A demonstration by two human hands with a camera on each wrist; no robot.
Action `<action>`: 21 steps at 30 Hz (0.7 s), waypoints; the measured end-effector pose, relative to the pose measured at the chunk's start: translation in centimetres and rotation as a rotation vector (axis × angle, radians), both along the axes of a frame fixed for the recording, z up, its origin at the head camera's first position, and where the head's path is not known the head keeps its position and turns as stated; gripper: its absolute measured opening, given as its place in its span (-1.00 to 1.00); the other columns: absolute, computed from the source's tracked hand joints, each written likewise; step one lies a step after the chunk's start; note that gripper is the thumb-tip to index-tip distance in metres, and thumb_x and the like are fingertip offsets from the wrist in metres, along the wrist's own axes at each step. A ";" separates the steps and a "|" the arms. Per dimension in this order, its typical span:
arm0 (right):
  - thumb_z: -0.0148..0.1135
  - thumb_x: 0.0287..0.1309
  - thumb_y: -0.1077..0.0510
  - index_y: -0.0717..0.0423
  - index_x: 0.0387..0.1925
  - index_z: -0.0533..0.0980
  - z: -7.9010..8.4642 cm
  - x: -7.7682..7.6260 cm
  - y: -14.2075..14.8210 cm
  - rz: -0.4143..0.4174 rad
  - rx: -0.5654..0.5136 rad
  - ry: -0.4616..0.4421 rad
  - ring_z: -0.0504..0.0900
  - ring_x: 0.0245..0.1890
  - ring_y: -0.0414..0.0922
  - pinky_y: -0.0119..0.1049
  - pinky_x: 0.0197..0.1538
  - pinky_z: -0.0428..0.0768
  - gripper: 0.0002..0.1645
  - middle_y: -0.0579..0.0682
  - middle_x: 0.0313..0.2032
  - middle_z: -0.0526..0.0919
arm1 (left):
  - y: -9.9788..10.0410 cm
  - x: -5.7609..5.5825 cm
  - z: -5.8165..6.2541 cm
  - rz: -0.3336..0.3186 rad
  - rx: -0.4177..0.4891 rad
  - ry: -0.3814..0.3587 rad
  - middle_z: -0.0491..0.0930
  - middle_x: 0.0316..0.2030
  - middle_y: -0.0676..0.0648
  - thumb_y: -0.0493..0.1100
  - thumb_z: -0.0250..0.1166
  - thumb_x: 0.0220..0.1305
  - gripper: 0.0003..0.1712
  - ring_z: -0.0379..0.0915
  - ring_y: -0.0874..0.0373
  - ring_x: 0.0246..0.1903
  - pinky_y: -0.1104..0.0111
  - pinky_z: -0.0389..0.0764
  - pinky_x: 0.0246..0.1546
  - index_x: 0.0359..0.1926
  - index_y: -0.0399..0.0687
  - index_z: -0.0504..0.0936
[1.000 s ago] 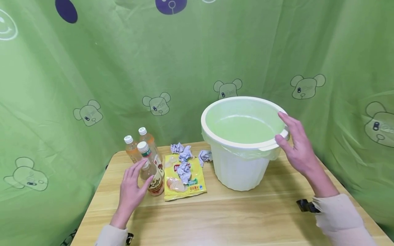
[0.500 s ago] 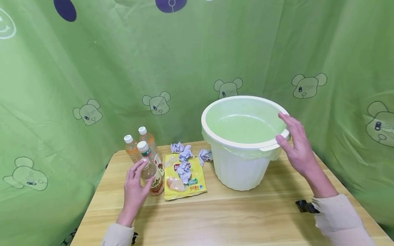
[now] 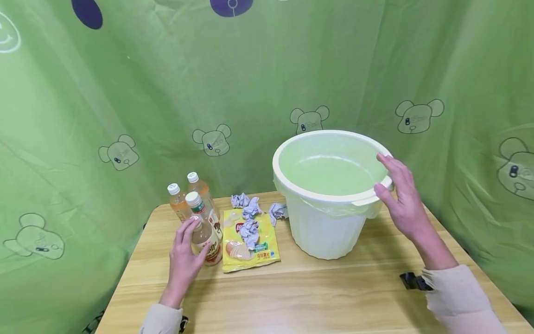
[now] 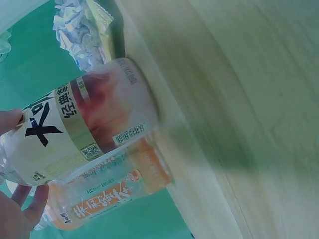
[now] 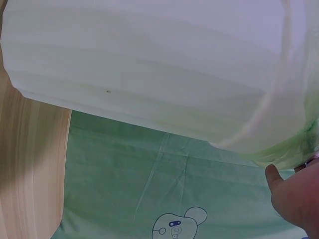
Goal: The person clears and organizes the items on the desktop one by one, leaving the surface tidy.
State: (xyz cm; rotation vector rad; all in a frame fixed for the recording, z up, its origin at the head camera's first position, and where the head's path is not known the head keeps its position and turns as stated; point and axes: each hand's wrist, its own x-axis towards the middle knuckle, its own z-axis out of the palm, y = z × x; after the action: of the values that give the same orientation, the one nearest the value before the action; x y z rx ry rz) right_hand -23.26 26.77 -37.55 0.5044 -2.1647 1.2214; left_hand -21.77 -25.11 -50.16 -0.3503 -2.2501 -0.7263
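Observation:
My left hand (image 3: 183,260) has its fingers and thumb around the nearest plastic bottle (image 3: 212,248), which stands upright with a little reddish drink low in it. In the left wrist view the thumb lies on one side of this labelled bottle (image 4: 84,124), fingers on the other. My right hand (image 3: 402,204) rests at the right rim of a white trash bin (image 3: 325,232), fingers fairly straight, thumb at the front of the rim. A pale green bag lines the bin. In the right wrist view its ribbed wall (image 5: 149,64) takes up most of the frame.
Behind the held bottle stand a green-collared bottle (image 3: 195,200) and two orange drink bottles (image 3: 178,202). A yellow chip bag (image 3: 267,260) lies between bottles and bin, with crumpled paper (image 3: 250,234) on it. Another paper ball (image 3: 277,212) lies beside the bin. A green curtain (image 3: 250,83) hangs behind the table.
My left hand has moved right and closed around the near bottle, which has turned slightly. The right hand has stayed at the bin's rim.

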 end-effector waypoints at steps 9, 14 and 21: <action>0.05 0.40 0.18 -0.09 0.58 0.22 0.2 0.0 -0.3 0.006 -0.005 -0.006 0.06 0.58 -0.01 0.48 0.55 -0.20 -0.25 0.17 0.57 0.19 | 0.3 0.5 1.0 -0.012 -0.014 0.029 0.41 0.31 -0.27 -0.41 0.71 -0.29 0.10 0.48 -0.26 0.18 -0.27 0.64 0.07 0.38 -0.14 0.45; 0.05 0.40 0.18 -0.10 0.58 0.22 0.1 0.0 -0.3 0.006 -0.007 -0.004 0.06 0.58 -0.02 0.47 0.56 -0.20 -0.25 0.16 0.56 0.20 | 0.6 1.0 2.6 -0.027 -0.023 0.067 0.42 0.30 -0.27 -0.41 0.72 -0.30 0.12 0.49 -0.26 0.18 -0.25 0.64 0.11 0.39 -0.15 0.43; 0.04 0.40 0.18 -0.09 0.59 0.22 0.0 0.0 -0.1 0.001 -0.006 -0.002 0.05 0.59 -0.03 0.47 0.56 -0.21 -0.25 0.16 0.57 0.19 | 1.3 1.5 5.6 -0.073 -0.019 0.176 0.43 0.31 -0.25 -0.44 0.71 -0.31 0.13 0.50 -0.18 0.20 0.18 0.62 0.26 0.40 -0.14 0.45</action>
State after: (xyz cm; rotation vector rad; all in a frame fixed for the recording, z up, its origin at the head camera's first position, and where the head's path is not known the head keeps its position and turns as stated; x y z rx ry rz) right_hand -23.23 26.67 -37.56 0.5024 -2.1621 1.2288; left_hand -20.29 -23.81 -44.59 -0.4891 -2.0880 -0.6843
